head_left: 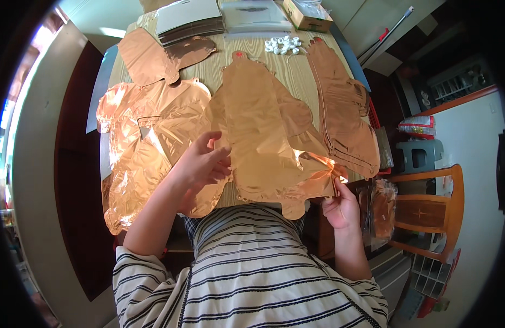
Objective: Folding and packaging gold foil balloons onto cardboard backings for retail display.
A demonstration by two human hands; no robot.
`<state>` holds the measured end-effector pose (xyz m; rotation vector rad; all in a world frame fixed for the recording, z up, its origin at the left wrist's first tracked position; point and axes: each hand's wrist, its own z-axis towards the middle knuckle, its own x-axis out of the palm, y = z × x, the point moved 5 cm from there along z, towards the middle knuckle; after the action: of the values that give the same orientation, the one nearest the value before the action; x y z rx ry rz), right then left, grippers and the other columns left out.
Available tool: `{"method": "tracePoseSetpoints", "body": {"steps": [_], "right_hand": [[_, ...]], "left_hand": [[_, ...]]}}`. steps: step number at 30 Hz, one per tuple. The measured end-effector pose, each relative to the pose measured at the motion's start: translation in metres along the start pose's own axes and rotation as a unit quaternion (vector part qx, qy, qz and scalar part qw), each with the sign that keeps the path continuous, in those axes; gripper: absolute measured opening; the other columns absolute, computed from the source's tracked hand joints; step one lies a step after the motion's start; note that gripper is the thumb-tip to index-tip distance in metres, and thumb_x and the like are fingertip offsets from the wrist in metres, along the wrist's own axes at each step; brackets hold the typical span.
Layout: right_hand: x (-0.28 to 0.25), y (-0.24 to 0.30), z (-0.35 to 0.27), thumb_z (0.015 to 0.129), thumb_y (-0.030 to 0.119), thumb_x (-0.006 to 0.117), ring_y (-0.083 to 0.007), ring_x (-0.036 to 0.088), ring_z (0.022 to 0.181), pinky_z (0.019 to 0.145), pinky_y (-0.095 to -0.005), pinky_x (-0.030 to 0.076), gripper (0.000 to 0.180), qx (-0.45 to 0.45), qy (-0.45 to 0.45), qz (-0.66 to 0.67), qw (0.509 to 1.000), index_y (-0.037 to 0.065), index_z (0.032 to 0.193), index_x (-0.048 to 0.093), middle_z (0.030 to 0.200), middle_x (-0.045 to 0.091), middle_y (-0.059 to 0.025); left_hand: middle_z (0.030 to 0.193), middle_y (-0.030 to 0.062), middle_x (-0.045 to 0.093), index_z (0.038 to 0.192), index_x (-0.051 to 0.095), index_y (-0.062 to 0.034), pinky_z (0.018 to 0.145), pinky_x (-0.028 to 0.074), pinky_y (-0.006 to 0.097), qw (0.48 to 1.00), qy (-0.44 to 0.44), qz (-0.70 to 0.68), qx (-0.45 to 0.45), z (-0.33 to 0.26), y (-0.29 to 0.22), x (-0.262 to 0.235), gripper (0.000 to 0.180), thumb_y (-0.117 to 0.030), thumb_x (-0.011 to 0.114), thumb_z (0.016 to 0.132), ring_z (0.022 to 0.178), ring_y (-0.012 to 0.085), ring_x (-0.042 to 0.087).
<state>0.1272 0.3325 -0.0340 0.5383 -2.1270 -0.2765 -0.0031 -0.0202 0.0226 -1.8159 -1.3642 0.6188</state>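
A flat, uninflated rose-gold foil balloon (258,126) lies in front of me on the table, with a small red mark at its far tip. My right hand (342,208) pinches its near right corner between thumb and fingers, and the foil creases and shines there. My left hand (206,161) hovers at its left edge, fingers apart and loosely bent, with nothing visible in them. Left of it spreads a larger crinkled foil balloon (135,158), partly behind my left forearm. Another folded foil balloon (342,104) lies along the right side of the table.
A smaller foil piece (146,57) lies at the far left of the wooden table (238,41). Behind stand a stack of white-topped boards (189,16), a clear plastic box (255,16), a cardboard box (308,15) and small white rolls (283,45). A wooden chair (427,213) stands at right.
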Motion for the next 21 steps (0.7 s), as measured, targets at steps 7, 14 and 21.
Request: {"method": "tracePoseSetpoints", "body": {"steps": [7, 14, 21], "right_hand": [[0.042, 0.000, -0.023, 0.106, 0.020, 0.054, -0.0139, 0.073, 0.082, 0.059, -0.0245, 0.060, 0.025, -0.007, -0.011, 0.012, 1.000, 0.006, 0.124, 0.064, 0.106, 0.075, -0.0056], [0.048, -0.004, -0.033, 0.107, 0.019, 0.051, -0.0151, 0.073, 0.083, 0.061, -0.0245, 0.062, 0.027, -0.011, 0.000, 0.058, 0.998, 0.003, 0.124, 0.064, 0.107, 0.074, -0.0080], [0.036, -0.009, -0.027, 0.106, 0.017, 0.052, -0.0156, 0.072, 0.088, 0.070, -0.0298, 0.063, 0.026, -0.014, 0.001, 0.012, 1.000, 0.004, 0.125, 0.063, 0.106, 0.074, -0.0074]], "left_hand": [[0.103, 0.0187, 0.064, 0.157, 0.020, -0.0038, 0.073, 0.061, 0.037, 0.999, 0.004, -0.020, 0.025, -0.015, 0.015, 0.002, 0.076, -0.027, 0.065, 0.100, 0.081, 0.0241, 0.071], [0.109, 0.0204, 0.066, 0.159, 0.009, -0.0022, 0.078, 0.061, 0.038, 0.994, 0.062, -0.085, -0.032, -0.038, 0.022, 0.021, 0.079, -0.021, 0.062, 0.102, 0.091, 0.0260, 0.072], [0.095, 0.0117, 0.064, 0.160, 0.014, -0.0057, 0.069, 0.059, 0.032, 0.989, -0.010, -0.140, 0.037, -0.024, 0.020, 0.035, 0.079, -0.002, 0.061, 0.097, 0.072, 0.0175, 0.065]]}}
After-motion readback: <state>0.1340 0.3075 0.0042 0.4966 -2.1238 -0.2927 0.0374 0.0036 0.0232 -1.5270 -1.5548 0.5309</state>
